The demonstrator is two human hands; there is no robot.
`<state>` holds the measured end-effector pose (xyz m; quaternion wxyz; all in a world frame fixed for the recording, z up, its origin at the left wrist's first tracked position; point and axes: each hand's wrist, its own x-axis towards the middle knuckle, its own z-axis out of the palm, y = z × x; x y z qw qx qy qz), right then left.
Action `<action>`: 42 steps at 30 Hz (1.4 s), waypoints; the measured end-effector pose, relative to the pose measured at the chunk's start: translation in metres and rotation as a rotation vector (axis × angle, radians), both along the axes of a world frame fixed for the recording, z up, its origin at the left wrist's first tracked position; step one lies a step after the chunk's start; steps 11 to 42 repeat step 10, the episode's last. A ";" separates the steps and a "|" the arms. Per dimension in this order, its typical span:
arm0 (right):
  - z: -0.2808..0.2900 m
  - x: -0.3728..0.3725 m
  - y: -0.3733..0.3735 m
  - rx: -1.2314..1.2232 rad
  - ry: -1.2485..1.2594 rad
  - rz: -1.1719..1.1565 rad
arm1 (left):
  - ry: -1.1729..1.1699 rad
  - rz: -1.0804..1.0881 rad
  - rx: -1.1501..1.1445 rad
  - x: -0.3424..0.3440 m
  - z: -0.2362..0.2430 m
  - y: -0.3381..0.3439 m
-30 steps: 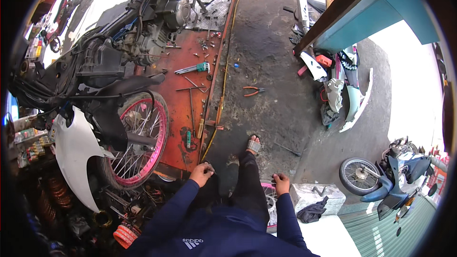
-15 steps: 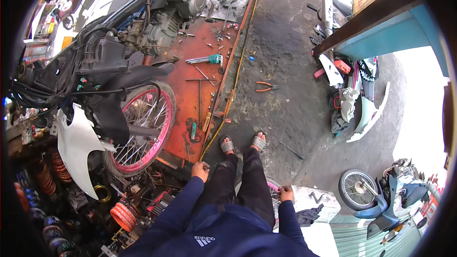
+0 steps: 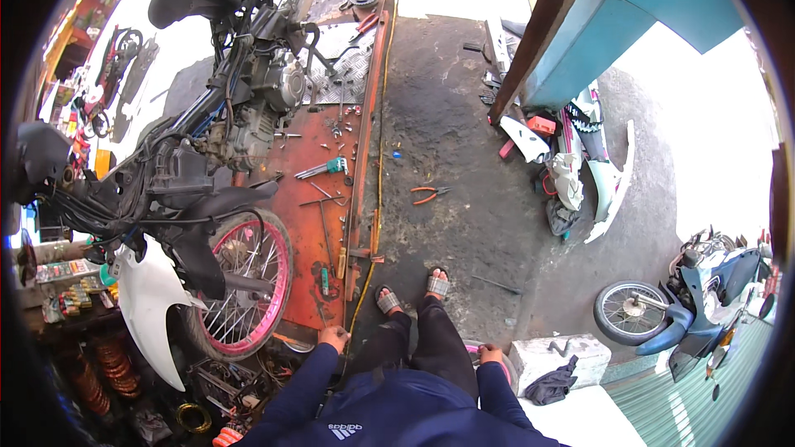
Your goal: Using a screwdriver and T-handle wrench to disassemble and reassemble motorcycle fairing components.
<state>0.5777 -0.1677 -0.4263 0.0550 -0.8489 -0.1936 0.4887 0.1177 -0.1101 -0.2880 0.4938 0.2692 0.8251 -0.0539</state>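
I am standing with both arms lowered at my sides. My left hand (image 3: 334,337) is closed with curled fingers, beside the near end of an orange-red work platform (image 3: 290,236). My right hand (image 3: 491,353), also closed, is next to a pale block (image 3: 571,358) with a dark cloth (image 3: 551,381) on it. Whatever either hand holds, if anything, is too small or hidden to make out. On the left stands a partly stripped motorcycle with its engine (image 3: 257,120) bare, a pink-rimmed front wheel (image 3: 286,285) and a white fender panel (image 3: 149,306).
The platform carries a hex key set (image 3: 331,167), a T-handle wrench (image 3: 326,228), a green-handled screwdriver (image 3: 325,281) and loose bolts. Pliers (image 3: 426,194) and a thin rod (image 3: 497,285) lie on the floor. Fairings (image 3: 567,186) lean right; a blue motorbike (image 3: 691,310) stands beyond.
The view has tilted up and swung, so more of the motorcycle's seat and the far platform shows. Both hands appear lower in the picture, still closed at my sides.
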 end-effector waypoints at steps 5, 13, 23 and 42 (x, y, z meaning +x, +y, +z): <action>-0.017 0.021 0.054 0.191 -0.099 0.209 | 0.233 -0.139 0.063 -0.017 0.017 0.035; 0.018 0.016 0.221 0.238 -0.180 0.434 | 0.111 -0.078 0.099 -0.035 0.016 0.063; 0.018 0.016 0.221 0.238 -0.180 0.434 | 0.111 -0.078 0.099 -0.035 0.016 0.063; 0.018 0.016 0.221 0.238 -0.180 0.434 | 0.111 -0.078 0.099 -0.035 0.016 0.063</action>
